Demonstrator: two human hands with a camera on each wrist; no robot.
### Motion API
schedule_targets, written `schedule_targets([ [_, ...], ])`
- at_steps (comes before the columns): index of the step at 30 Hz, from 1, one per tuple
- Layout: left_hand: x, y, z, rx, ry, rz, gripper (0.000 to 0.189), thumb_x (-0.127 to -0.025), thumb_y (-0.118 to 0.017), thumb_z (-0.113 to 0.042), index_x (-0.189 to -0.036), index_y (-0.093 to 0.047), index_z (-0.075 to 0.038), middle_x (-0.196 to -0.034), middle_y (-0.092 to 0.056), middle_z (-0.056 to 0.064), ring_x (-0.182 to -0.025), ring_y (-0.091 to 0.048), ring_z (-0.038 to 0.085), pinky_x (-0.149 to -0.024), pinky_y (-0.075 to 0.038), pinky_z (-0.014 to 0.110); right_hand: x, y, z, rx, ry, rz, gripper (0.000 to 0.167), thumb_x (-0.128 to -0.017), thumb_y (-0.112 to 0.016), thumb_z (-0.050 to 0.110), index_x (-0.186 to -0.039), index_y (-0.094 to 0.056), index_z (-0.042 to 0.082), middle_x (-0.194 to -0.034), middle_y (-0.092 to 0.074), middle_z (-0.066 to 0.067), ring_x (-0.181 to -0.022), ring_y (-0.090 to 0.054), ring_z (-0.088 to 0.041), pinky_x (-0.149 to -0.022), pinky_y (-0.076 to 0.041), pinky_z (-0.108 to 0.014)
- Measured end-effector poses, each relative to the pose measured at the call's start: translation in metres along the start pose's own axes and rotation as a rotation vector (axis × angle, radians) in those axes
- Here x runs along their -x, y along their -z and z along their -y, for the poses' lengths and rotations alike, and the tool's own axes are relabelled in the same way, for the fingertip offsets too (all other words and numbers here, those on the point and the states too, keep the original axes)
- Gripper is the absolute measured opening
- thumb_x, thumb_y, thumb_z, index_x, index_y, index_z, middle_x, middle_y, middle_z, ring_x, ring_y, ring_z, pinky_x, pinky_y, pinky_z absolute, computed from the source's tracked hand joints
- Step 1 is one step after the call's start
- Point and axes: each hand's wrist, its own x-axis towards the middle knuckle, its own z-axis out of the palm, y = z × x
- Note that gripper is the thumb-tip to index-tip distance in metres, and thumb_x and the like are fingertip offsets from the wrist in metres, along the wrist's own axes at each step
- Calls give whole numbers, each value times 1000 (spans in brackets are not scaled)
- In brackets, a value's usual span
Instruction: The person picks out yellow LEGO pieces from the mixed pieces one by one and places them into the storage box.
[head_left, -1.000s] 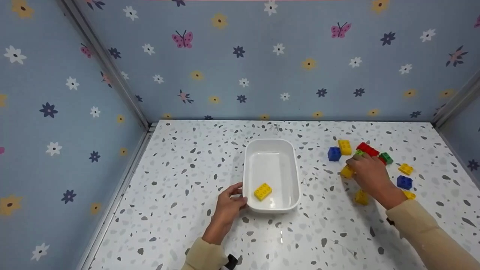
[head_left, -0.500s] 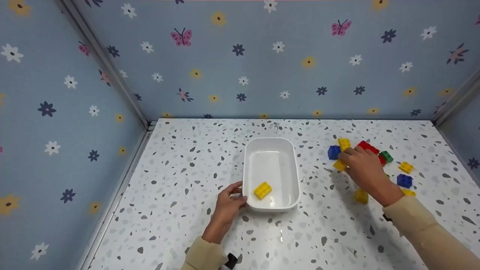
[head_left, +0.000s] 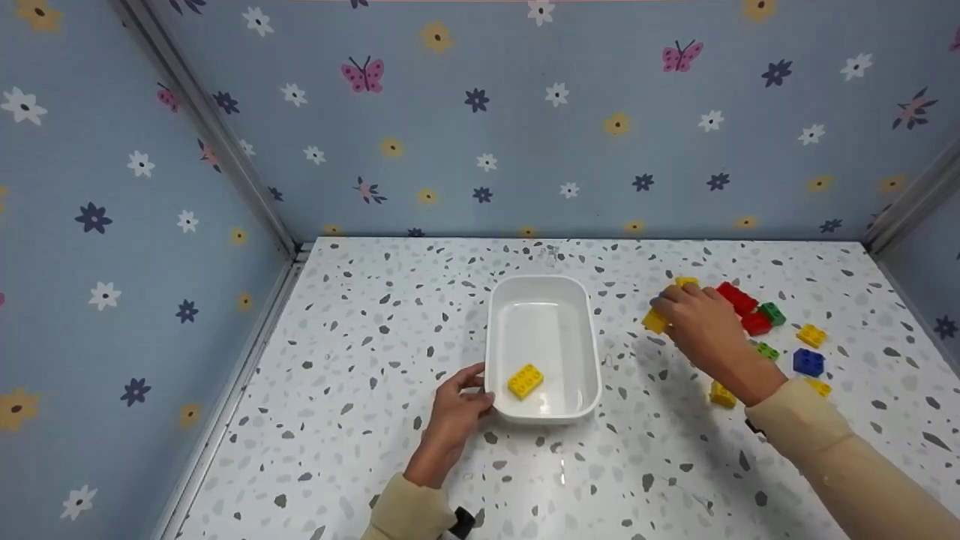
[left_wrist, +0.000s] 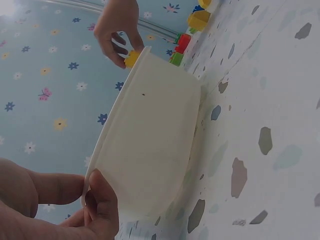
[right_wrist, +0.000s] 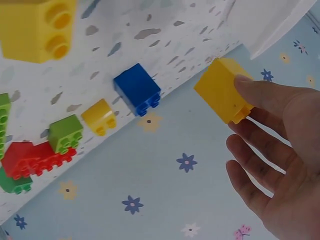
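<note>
- Bench: most blocks lie here, right of the tub. They are left outside.
- Tub: it has just one yellow block in it, so it looks like only a little is done.
- Left hand: its fingers pinch the tub's edge.
- Right hand: its fingers pinch another yellow block, up off the bench and outside the tub.

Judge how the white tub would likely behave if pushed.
The tub would probably slide rather than roll: it looks low, with a broad, flat floor. It seems stiff, with no visible bend where the left hand pinches its edge. With thin-looking walls and only one yellow brick inside, it is likely light for its size.
</note>
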Motion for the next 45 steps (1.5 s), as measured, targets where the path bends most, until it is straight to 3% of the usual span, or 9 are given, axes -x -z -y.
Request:
schedule_targets([
  [22,3,0,0,36,-19,-6,53,-98,-64,6,-150,-55,2,-127,-56,19,-98,-65,23,-86,-61,29,-28,7,37,64,49,58,37,-85,-86,2,-121,-76,2,-119,-74,-17,-108,-65,-38,-96,-58,-52],
  [33,3,-1,-1,26,-9,-8,53,-98,-65,5,-151,-54,1,-128,-57,18,-101,-67,25,-86,-61,30,-39,7,52,54,87,25,36,-88,-84,1,-123,-76,3,-120,-75,-16,-108,-67,-37,-96,-58,-51],
  [45,3,0,0,19,-20,1,53,-99,-64,4,-151,-53,2,-130,-56,18,-103,-67,26,-88,-61,31,-50,5,71,59,117,72,37,-87,-85,2,-123,-76,4,-121,-74,-14,-110,-65,-35,-98,-57,-49],
])
